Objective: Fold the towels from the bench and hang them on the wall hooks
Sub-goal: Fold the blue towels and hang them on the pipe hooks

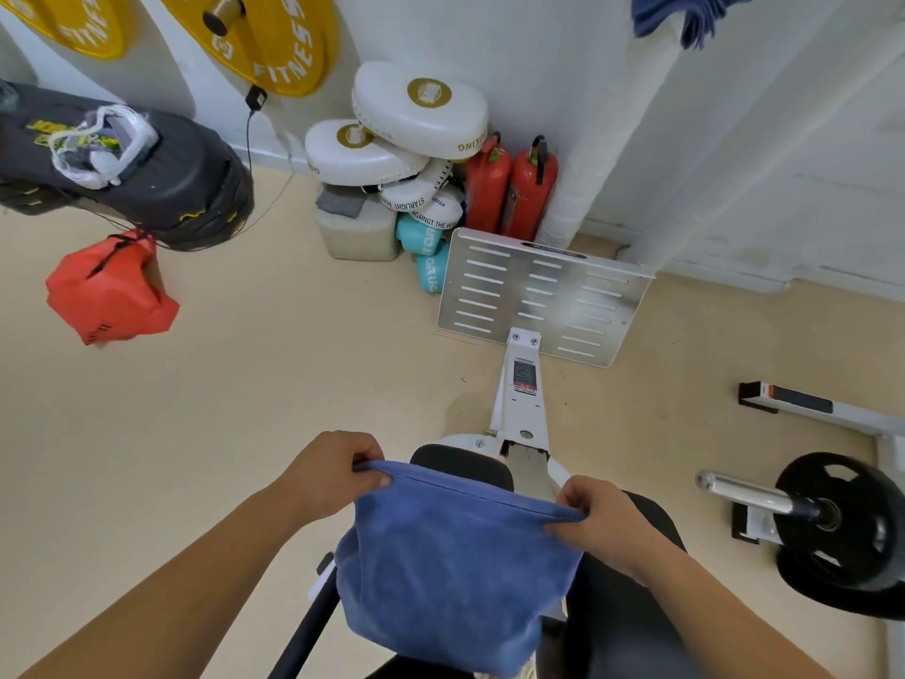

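A blue towel hangs folded in front of me, held up by its top edge. My left hand pinches the top left corner and my right hand pinches the top right corner. The towel hangs over the black padded bench, which it partly hides. Another blue towel hangs high on the wall at the top right; its hook is out of sight.
A metal footplate on a white frame stands ahead. Two red fire extinguishers and white boxing pads fill the corner. A black barbell plate lies at right. A black punch bag and red bag are at left.
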Demonstrator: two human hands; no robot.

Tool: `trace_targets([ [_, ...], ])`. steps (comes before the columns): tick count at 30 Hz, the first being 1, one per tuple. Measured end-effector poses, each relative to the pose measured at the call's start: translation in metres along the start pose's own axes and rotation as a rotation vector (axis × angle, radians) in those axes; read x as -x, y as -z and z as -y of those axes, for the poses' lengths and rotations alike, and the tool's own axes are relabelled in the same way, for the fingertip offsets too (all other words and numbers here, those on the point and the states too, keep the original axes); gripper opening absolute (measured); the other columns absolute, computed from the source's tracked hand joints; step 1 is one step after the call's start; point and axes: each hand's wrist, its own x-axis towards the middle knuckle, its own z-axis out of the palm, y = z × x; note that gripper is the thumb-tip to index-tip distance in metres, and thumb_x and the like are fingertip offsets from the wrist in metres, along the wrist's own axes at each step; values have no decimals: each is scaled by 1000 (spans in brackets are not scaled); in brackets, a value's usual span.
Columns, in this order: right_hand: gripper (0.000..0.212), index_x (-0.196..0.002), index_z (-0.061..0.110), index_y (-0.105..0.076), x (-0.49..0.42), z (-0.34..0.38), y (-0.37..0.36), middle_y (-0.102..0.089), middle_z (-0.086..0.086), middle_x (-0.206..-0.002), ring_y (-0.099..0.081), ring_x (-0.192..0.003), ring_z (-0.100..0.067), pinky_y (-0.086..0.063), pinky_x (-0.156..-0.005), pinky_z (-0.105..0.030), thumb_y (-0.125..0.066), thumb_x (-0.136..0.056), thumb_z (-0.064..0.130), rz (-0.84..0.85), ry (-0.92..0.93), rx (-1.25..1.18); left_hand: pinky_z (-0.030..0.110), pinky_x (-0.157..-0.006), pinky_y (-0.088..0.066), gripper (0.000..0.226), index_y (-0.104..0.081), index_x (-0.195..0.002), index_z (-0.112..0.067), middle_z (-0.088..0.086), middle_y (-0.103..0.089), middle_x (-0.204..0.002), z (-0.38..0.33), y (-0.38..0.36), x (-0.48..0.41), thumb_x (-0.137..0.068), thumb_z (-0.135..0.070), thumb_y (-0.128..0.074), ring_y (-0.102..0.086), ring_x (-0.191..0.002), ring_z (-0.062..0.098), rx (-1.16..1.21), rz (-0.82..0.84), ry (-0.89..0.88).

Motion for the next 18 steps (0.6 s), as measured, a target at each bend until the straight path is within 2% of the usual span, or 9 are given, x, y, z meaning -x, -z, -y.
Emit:
trace_targets([
  [4, 19, -70, 21, -55, 53, -2, 11, -54, 9, -63, -45, -60, -9, -41, -59, -20, -74, -73, 18, -55, 130, 33, 18, -68, -46, 11, -72, -76, -31, -12, -69, -80, -26, 8, 51, -87, -29, -74, -63, -77, 5, -79, -100, -83],
  [6, 15, -77, 27, -62, 86, -3, 15, -63, 10, -70, -53, -64, -6, -43, -62, -15, -77, -77, 25, -83, 196, 72, 17, -70, -46, 10, -72, -80, -32, -13, -68, -81, -38, 11, 82, -90, -32, -72, -62, -79, 3, -156, -129, -155],
  [8, 10, -82, 32, -67, 123, -4, 20, -69, 10, -79, -59, -71, -5, -45, -64, -13, -76, -82, 28, -107, 248, 114, 11, -68, -39, 9, -73, -86, -31, -18, -64, -80, -51, 12, 113, -94, -33, -68, -57, -78, -2, -261, -162, -243],
  [10, 7, -82, 32, -70, 164, -9, 25, -69, 9, -79, -59, -72, -5, -47, -63, -11, -76, -84, 29, -152, 280, 124, 10, -65, -35, 15, -74, -88, -28, -21, -59, -77, -64, 11, 145, -96, -36, -63, -54, -74, -5, -328, -197, -318],
  [14, 18, -77, 24, -66, 237, -29, 40, -65, 4, -71, -54, -60, -2, -48, -59, -15, -84, -78, 25, -278, 309, 41, 9, -61, -32, 42, -70, -83, -28, -20, -54, -71, -90, 2, 204, -91, -57, -40, -50, -67, -7, -424, -295, -460],
  [16, 19, -76, 23, -66, 270, -37, 50, -65, 4, -71, -53, -58, 0, -47, -57, -14, -85, -77, 26, -323, 324, 46, 9, -60, -31, 45, -67, -82, -29, -19, -50, -70, -106, -5, 227, -90, -58, -34, -46, -64, -9, -456, -356, -529],
  [18, 18, -77, 25, -68, 299, -43, 61, -67, 6, -76, -57, -65, -3, -47, -60, -14, -85, -79, 29, -377, 343, 69, 8, -60, -30, 44, -65, -82, -29, -19, -47, -70, -123, -12, 246, -91, -57, -32, -43, -63, -9, -485, -407, -590],
])
